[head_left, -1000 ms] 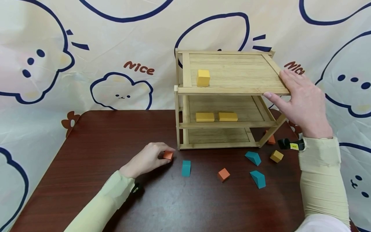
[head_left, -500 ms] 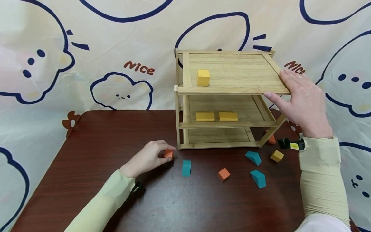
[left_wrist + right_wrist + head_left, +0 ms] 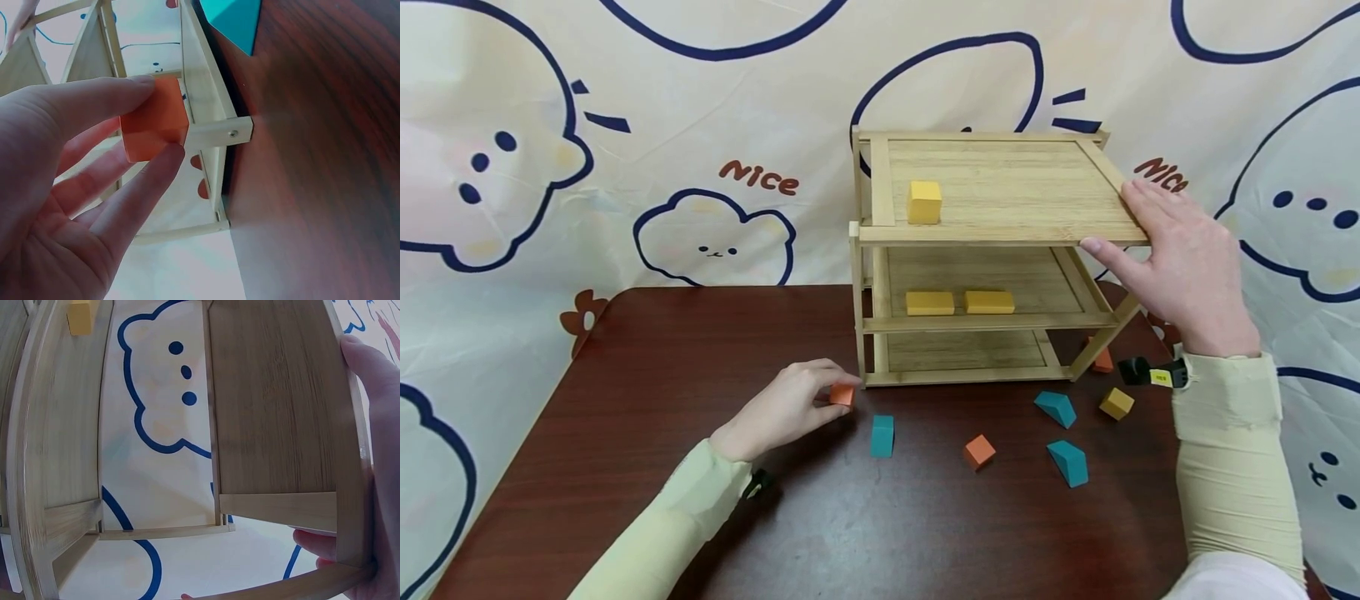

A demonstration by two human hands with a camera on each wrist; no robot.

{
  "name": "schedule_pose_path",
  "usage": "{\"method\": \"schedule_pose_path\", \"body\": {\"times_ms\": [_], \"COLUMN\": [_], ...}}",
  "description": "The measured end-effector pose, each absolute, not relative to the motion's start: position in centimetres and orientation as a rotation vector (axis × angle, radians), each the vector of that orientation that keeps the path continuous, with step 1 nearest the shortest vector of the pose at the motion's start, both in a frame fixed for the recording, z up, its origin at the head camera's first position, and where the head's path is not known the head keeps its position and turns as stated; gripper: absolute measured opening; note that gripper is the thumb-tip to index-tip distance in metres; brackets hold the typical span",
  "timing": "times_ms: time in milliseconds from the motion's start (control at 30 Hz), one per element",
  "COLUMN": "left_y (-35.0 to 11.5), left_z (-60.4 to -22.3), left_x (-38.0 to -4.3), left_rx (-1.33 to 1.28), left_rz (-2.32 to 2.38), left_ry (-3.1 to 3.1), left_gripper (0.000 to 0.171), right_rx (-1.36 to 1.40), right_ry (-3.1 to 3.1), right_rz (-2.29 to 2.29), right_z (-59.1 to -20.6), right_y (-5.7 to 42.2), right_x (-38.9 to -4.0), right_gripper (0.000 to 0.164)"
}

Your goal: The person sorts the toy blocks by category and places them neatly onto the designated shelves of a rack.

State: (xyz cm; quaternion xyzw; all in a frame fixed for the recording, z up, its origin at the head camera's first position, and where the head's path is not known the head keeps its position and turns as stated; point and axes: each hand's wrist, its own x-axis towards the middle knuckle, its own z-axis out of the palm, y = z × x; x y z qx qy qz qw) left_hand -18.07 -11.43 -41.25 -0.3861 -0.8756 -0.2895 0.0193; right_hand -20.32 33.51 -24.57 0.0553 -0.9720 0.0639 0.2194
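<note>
The left hand pinches a little orange cube block, and the right hand holds a pale wooden shelf with 3 boards.
The orange block is between the left thumb and fingertips, just beside the shelf's front left foot; I cannot tell if it touches the shiny dark brown table. The right thumb and fingers are spread apart, gripping the top board's front right corner. A yellow block stands on the top board, and 2 long yellow blocks lie on the middle board. In front of the shelf are a teal block, another orange cube and 2 teal wedges.
</note>
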Motion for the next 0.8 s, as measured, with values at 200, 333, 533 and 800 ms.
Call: {"method": "schedule_pose_path", "body": {"times_ms": [200,333,533,800], "left_y": [-10.9,-10.6,-10.0,-9.1], "left_z": [-40.6,-40.1,-39.5,-38.5], "left_x": [-17.7,-17.7,-17.9,-17.9], "left_rx": [-1.233,-1.249,-1.284,-1.318], "left_rz": [-0.918,-0.940,-0.953,-0.939], "left_ry": [-2.687,-2.672,-2.653,-2.623], "left_gripper": [0.032,0.033,0.030,0.025], "right_rx": [0.153,0.147,0.155,0.160], "right_ry": [-2.697,-2.705,-2.695,-2.688], "right_rz": [0.172,0.172,0.174,0.173], "right_z": [-24.6,-24.5,-24.5,-24.6], "right_y": [33.6,33.6,33.6,33.6], "right_x": [-20.3,-20.3,-20.3,-20.4], "right_gripper": [0.089,0.090,0.089,0.088]}}
